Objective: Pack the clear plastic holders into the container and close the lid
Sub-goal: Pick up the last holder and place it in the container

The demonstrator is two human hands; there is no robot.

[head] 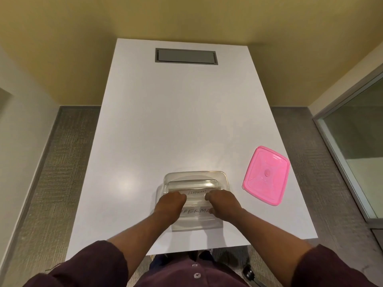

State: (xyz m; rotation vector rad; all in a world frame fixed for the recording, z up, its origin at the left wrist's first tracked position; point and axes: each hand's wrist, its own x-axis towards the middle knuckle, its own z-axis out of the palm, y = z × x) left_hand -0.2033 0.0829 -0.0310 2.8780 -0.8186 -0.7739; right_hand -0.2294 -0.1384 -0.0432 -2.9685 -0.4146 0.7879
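A clear rectangular container (pixel 219 176) stands open near the front of the white table (pixel 176 121). Inside its near side leans a clear plastic holder (pixel 196 192) with a paper reading "ELEPHANT". My left hand (pixel 170 204) and my right hand (pixel 222 204) each grip one end of that holder. Another clear holder (pixel 196 221), with a paper whose visible letters read "PERMA", lies flat on the table just in front of the container, partly under my wrists. The pink lid (pixel 266 176) lies flat to the right of the container, apart from it.
A grey recessed cable hatch (pixel 186 56) sits at the table's far end. The lid lies close to the table's right edge. A glass partition (pixel 352 141) stands to the right and grey carpet surrounds the table.
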